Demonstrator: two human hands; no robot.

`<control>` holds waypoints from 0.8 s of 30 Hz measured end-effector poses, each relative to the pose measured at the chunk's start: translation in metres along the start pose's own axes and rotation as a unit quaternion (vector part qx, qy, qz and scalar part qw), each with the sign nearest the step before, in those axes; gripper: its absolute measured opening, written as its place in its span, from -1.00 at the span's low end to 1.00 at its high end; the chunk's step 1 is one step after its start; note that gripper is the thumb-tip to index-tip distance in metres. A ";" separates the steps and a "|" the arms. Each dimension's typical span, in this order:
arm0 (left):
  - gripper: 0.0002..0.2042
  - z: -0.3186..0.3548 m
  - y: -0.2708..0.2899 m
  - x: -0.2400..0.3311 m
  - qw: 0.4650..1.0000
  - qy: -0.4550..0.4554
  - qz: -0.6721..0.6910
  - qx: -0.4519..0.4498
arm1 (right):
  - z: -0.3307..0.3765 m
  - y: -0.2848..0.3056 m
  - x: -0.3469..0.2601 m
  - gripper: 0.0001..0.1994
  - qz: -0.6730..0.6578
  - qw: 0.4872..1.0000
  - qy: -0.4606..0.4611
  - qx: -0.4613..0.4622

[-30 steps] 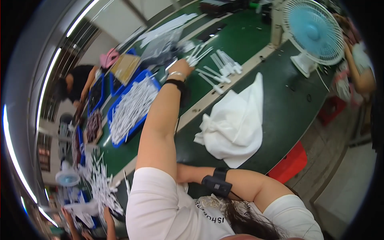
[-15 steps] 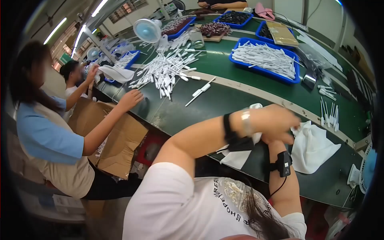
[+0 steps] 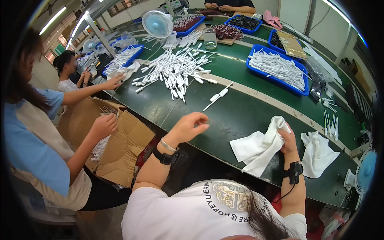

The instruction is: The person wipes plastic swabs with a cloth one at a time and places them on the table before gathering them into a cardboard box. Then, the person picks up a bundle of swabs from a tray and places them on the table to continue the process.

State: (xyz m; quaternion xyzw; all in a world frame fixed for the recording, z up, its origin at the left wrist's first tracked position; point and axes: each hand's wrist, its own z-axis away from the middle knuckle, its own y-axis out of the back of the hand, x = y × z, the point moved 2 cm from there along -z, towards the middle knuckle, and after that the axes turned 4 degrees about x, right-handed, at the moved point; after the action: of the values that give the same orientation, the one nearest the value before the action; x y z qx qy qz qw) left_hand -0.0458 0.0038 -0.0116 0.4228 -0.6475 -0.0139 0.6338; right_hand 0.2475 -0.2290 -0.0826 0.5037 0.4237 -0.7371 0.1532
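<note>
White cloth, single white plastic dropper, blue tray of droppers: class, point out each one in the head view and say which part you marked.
white cloth (image 3: 260, 149), head view, middle fold below the right hand.
single white plastic dropper (image 3: 218, 96), head view, its bulb.
blue tray of droppers (image 3: 256, 71), head view, near rim.

Bright, even light from ceiling tubes (image 3: 52, 19) far left; faint sheen on my green surface (image 3: 240, 116); fisheye bends edges; corners black.

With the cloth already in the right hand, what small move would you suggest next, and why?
Probably reach the left hand forward to the lone white dropper. That hand is empty and curled above the green table, while the right hand grips the white cloth.
</note>
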 end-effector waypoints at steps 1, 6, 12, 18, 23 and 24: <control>-0.76 -0.004 0.006 -0.011 1.000 0.003 0.005 0.024 | -0.001 -0.001 0.000 -0.53 0.004 1.000 -0.003 0.006; -0.78 -0.022 0.024 -0.040 0.997 0.021 -0.037 0.057 | -0.002 -0.005 -0.002 -0.53 0.021 0.999 0.003 0.024; -0.74 -0.088 0.000 -0.055 0.975 -0.097 -0.193 0.059 | -0.003 -0.005 -0.002 -0.54 0.034 0.999 0.009 0.032; -0.74 -0.138 -0.031 -0.070 0.940 -0.022 -0.336 -0.064 | 0.001 -0.008 0.001 -0.54 0.032 0.999 0.013 0.038; -0.78 -0.133 -0.056 -0.051 0.941 -0.030 -0.324 -0.096 | 0.001 -0.005 -0.002 -0.55 0.026 0.999 0.007 0.022; -0.78 -0.128 -0.067 -0.044 0.943 -0.050 -0.307 -0.120 | 0.002 -0.005 -0.002 -0.55 0.024 1.000 0.005 0.010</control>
State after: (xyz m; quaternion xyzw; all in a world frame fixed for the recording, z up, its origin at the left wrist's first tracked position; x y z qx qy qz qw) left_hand 0.0893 0.0524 -0.0591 0.5210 -0.5103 -0.3066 0.6116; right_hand 0.2443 -0.2277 -0.0780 0.5188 0.4045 -0.7352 0.1634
